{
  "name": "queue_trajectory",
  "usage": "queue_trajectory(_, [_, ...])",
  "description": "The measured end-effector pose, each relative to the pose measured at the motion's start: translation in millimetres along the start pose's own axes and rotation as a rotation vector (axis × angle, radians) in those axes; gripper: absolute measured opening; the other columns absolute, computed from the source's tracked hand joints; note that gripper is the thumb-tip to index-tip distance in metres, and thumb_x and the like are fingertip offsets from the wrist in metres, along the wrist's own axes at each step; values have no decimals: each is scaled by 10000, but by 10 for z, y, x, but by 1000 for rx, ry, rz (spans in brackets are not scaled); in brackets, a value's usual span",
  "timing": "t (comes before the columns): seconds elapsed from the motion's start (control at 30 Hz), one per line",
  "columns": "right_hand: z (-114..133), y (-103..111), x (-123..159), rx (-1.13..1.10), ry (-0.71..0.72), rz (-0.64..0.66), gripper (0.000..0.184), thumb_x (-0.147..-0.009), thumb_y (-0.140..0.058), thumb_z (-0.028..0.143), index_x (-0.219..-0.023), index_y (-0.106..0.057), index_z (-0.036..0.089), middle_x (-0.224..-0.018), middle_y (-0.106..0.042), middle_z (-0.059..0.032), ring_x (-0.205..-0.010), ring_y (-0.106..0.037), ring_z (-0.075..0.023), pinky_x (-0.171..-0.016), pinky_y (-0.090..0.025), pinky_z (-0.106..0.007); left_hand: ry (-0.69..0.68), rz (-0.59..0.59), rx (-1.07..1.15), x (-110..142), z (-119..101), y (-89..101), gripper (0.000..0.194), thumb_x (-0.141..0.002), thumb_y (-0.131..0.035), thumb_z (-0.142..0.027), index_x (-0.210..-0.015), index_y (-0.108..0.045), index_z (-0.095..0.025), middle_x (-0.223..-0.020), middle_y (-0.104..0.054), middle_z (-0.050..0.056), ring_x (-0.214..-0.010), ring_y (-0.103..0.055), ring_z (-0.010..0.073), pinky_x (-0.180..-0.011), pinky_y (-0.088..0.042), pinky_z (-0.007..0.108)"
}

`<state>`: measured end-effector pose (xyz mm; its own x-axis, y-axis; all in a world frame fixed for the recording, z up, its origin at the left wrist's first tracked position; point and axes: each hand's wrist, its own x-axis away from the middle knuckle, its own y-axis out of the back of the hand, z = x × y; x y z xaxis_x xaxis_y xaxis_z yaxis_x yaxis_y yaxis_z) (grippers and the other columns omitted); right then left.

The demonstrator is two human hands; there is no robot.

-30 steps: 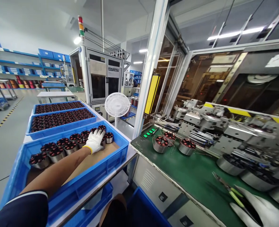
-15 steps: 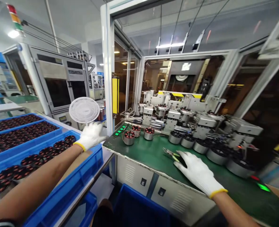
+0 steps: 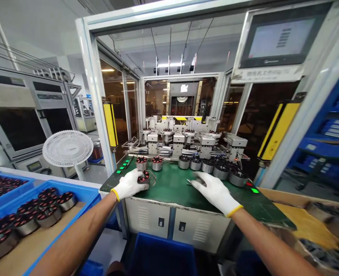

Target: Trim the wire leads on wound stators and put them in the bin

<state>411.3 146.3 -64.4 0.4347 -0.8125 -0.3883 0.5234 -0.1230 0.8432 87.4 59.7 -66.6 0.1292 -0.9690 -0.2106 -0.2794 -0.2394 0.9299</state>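
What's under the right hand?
Green bench, with a small metal tip showing by the fingers of the right hand. Whatever lies beneath the glove is covered.

Green bench top (image 3: pixel 172 188) in front of me: two copper-wound rings (image 3: pixel 157 164) back left, five dark-topped metal rings (image 3: pixel 208 166) rowed right, green-lit buttons (image 3: pixel 123 167) near left edge.

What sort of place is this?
It looks like a factory, probably making electric motor parts: a machine in a metal frame, a display screen, and copper-wound stators in a blue tray.
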Motion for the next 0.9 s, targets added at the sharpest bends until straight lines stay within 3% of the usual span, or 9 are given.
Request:
queue_trajectory(0.13, [615,-87,-232,-590,-150,347,491,-809,-572,294,-1276,-496,162,-1072,-669,-96,-654,-653,-136,-523,-522,-229,-197,34,212,60,-368,-173,280,-675,-668,-466,-825,-632,-232,-1153,-578,13,-939,-593,201,-724,-434,285])
queue_trajectory(0.2, [773,-202,-328,-598,-198,512,396,-753,-591,196,-1143,-586,129,-894,-696,-73,-516,-605,-110,-429,-479,-204,-244,39,271,49,-498,-249,260,-667,-679,-429,-829,-633,-230,-1158,-571,15,-919,-593,188,-752,-442,283])
queue_trajectory(0.27, [793,-308,-378,-523,-224,574,224,-743,-565,162,-944,-655,123,-715,-673,-35,-448,-559,-95,-399,-451,-190,-264,45,303,31,-561,-295,253,-665,-681,-409,-837,-633,-230,-1152,-571,18,-906,-592,182,-760,-449,279])
queue_trajectory(0.43, [458,-274,-424,-338,-261,419,214,-790,-537,235,-922,-686,156,-638,-659,-22,-453,-556,-108,-446,-441,-203,-271,37,292,39,-557,-273,238,-678,-673,-415,-820,-616,-233,-1172,-568,8,-942,-588,191,-759,-445,287])
queue_trajectory(0.57, [231,40,-444,-149,-287,159,235,-802,-524,234,-900,-700,113,-911,-691,-135,-822,-644,-194,-696,-475,-248,-200,36,230,82,-597,-246,258,-689,-654,-455,-828,-615,-241,-1184,-567,13,-950,-595,212,-724,-436,305])
queue_trajectory(0.63, [271,139,-406,-144,-231,63,293,-845,-488,308,-983,-687,144,-1022,-675,-114,-897,-625,-191,-733,-469,-242,-143,24,185,91,-650,-268,272,-692,-644,-481,-842,-619,-256,-1165,-567,14,-927,-603,219,-687,-432,308])
queue_trajectory(0.7, [398,127,-341,-244,-103,119,337,-858,-469,358,-1093,-649,196,-988,-685,-51,-751,-627,-151,-641,-475,-224,-78,2,135,94,-708,-300,302,-692,-635,-507,-876,-622,-268,-1150,-564,24,-913,-609,234,-659,-430,311])
queue_trajectory(0.8, [579,-39,-257,-346,31,343,386,-808,-504,240,-1177,-606,194,-940,-692,-15,-524,-560,-100,-508,-437,-211,-30,-25,62,117,-751,-314,348,-720,-598,-537,-946,-611,-272,-1124,-564,51,-904,-609,259,-666,-439,331])
queue_trajectory(0.9, [590,-159,-217,-187,46,433,353,-798,-501,169,-1119,-646,162,-925,-698,-34,-552,-572,-97,-545,-420,-208,-95,-11,61,167,-709,-270,337,-807,-502,-524,-1042,-579,-294,-1134,-569,51,-929,-598,250,-712,-448,351])
